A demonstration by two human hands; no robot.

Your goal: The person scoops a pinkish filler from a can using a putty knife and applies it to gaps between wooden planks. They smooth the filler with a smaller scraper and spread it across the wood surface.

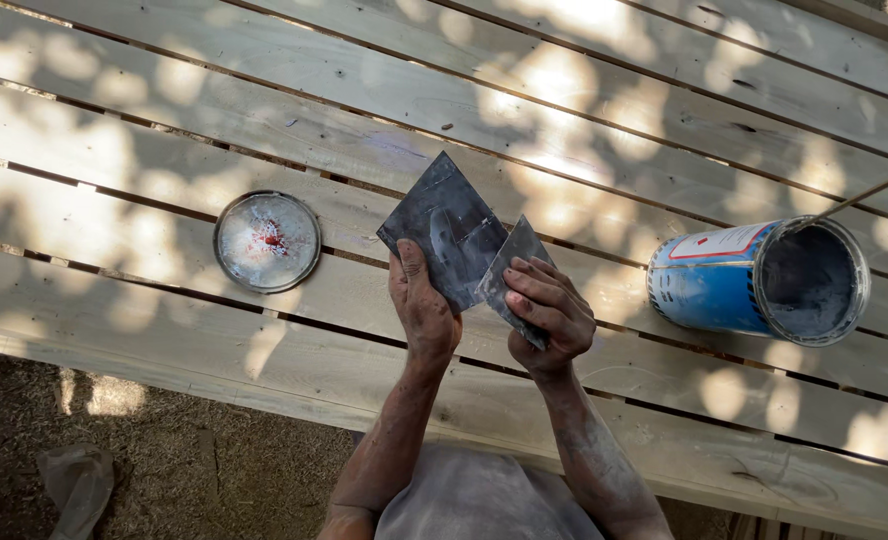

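- We are gripping a dark grey, square metal scraper blade [444,228] in our left hand [422,305], thumb pressed on its face, at the centre of the frame.
- Our right hand [549,315] is pinching a smaller grey, smeared metal scraper [509,265], its edge touching the larger blade.
- A round tin lid [267,241] is lying left of centre on the pale wooden slatted surface [584,120].
- A blue open paint can [764,280] is lying on its side at the right.

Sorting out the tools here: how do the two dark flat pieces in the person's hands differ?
The larger sheet in the left hand is broad, roughly square and faces the camera; the smaller piece in the right hand is narrower, pointed and turned edge-on against it. Both are thin, grey-smeared and held over the wooden planks.
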